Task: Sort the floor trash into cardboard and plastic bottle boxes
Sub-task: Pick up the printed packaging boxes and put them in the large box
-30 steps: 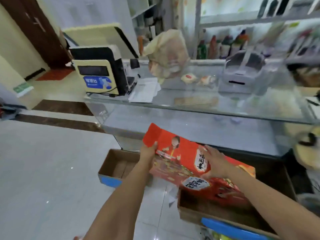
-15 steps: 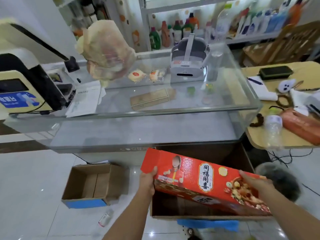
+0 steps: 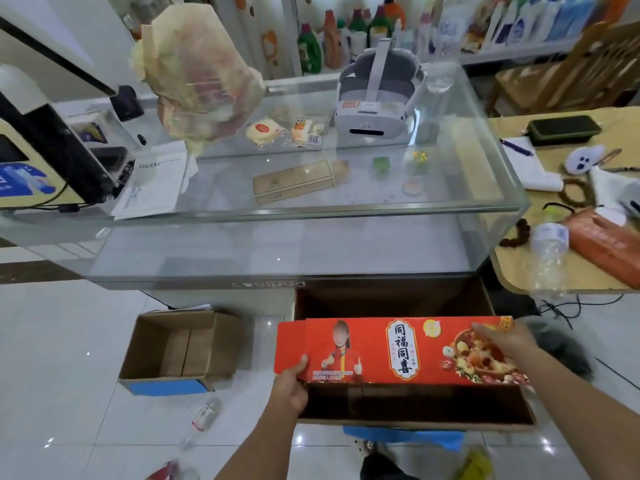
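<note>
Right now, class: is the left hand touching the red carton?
Touching. The head view shows the left hand gripping the red carton, thumb on its face.

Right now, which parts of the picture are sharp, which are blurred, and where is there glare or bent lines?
In the head view the red carton is sharp, print readable; the small bottle on the floor tiles is smeared; bright glare spots dot those tiles; the glass counter bows along its front edge.
</note>
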The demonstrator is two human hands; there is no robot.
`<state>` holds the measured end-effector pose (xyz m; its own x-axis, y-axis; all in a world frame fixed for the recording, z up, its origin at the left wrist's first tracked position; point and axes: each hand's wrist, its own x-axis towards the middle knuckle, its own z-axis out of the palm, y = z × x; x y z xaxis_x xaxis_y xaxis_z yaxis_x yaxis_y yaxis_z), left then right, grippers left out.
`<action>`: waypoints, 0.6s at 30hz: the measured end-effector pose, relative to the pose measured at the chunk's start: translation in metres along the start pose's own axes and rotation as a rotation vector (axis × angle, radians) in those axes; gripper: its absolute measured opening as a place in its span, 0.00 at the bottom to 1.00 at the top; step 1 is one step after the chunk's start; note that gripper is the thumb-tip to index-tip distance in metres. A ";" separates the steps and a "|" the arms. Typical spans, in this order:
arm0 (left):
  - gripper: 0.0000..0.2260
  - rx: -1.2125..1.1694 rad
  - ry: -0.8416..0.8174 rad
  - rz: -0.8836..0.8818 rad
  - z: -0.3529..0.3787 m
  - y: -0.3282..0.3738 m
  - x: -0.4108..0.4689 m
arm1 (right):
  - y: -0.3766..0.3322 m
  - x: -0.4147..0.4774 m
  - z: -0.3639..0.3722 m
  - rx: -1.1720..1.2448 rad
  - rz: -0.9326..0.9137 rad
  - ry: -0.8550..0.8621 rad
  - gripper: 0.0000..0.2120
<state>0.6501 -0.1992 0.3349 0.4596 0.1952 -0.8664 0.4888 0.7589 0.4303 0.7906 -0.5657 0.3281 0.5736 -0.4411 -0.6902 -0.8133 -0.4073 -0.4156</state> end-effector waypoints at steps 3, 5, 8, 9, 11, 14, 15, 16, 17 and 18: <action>0.19 0.015 0.018 -0.019 -0.005 -0.009 0.002 | 0.000 -0.020 0.002 -0.008 0.017 0.008 0.37; 0.18 0.019 0.023 -0.023 -0.004 -0.013 0.002 | 0.006 -0.024 0.002 -0.022 0.023 0.013 0.37; 0.18 0.041 0.069 -0.008 -0.001 -0.017 0.007 | 0.010 -0.027 0.001 -0.063 0.029 0.025 0.40; 0.20 0.055 0.100 -0.009 -0.003 -0.021 0.013 | 0.008 -0.029 0.002 -0.123 0.011 0.030 0.41; 0.24 0.117 0.142 -0.036 -0.005 -0.026 0.015 | 0.006 -0.030 0.007 -0.321 -0.036 0.031 0.49; 0.37 0.405 0.242 -0.071 -0.014 -0.034 0.015 | 0.001 -0.031 0.025 -0.559 -0.132 -0.007 0.52; 0.38 0.507 0.264 -0.067 -0.015 -0.034 0.012 | -0.003 -0.037 0.032 -0.635 -0.179 -0.030 0.49; 0.37 0.603 0.260 -0.051 -0.017 -0.032 0.008 | -0.008 -0.046 0.039 -0.698 -0.226 -0.062 0.47; 0.38 0.702 0.233 -0.034 -0.018 -0.028 0.003 | -0.013 -0.055 0.047 -0.757 -0.273 -0.100 0.46; 0.41 0.812 0.204 -0.022 -0.022 -0.023 0.001 | -0.018 -0.062 0.056 -0.813 -0.324 -0.138 0.45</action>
<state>0.6231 -0.2028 0.3182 0.3387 0.3539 -0.8718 0.9141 0.0957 0.3940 0.7643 -0.4862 0.3451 0.7038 -0.1266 -0.6990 -0.2619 -0.9609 -0.0896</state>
